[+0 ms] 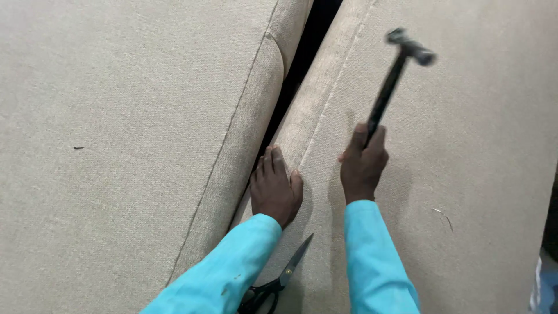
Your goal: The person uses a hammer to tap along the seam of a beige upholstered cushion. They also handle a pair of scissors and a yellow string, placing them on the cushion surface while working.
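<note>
Both forearms wear long, smooth turquoise sleeves ending at the wrists, the left sleeve [224, 273] entering from seven o'clock and the right sleeve [375, 261] from five o'clock, with both hands bare of gloves or rings.

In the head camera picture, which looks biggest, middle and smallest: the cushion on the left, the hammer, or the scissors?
1. Cushion, by far the biggest.
2. Hammer, held in the right hand.
3. Scissors, smallest, but partly hidden by the left sleeve, so this last ranking is unsure.

Beige woven upholstery [116, 145], a black hammer [386, 87], black-handled scissors [279, 282] with grey blades, and bright turquoise sleeves [372, 261].
</note>
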